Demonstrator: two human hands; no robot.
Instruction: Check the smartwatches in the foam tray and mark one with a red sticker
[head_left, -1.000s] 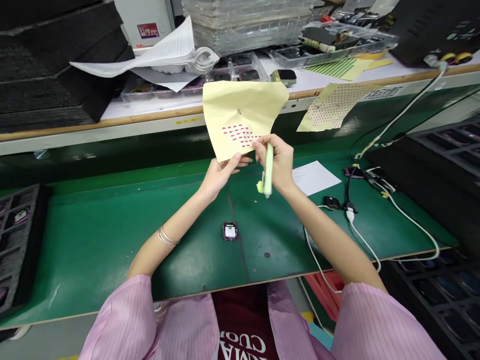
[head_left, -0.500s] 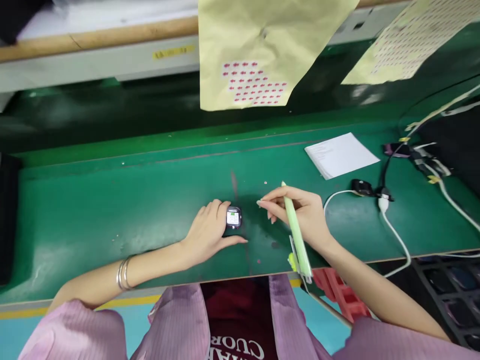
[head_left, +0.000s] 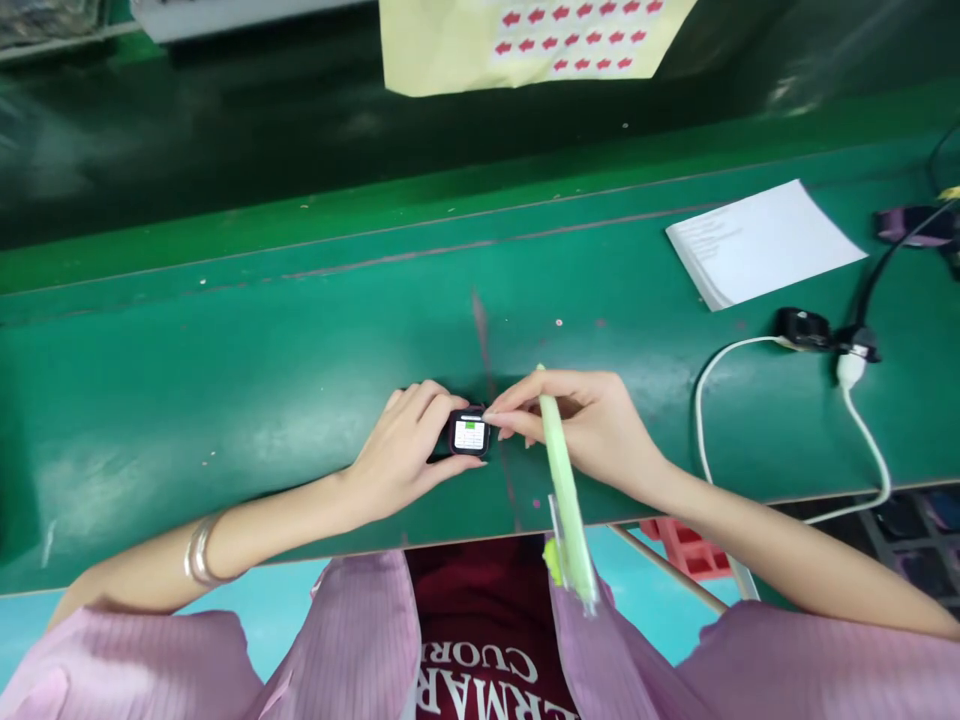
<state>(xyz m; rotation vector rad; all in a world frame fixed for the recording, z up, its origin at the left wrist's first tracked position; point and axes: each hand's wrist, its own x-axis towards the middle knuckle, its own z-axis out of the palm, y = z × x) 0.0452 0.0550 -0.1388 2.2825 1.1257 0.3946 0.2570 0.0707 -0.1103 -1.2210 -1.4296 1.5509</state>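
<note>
A small dark smartwatch with a lit white and green screen lies on the green workbench. My left hand grips its left side, fingers above and thumb below. At the watch's upper right edge are the fingertips of my right hand. A light green pen rests in that hand between thumb and fingers, its clip end hanging toward my body. Whether the right fingertips press the screen or the case edge, I cannot tell.
White papers lie at the back right. A black charger puck with a white cable sits at the right. Yellow paper with red arrow stickers hangs above. Below the bench edge stands a red crate.
My right hand has moved left to the watch, with the pen still in it. My left hand stays on the watch. The head view has tilted down and come closer.
</note>
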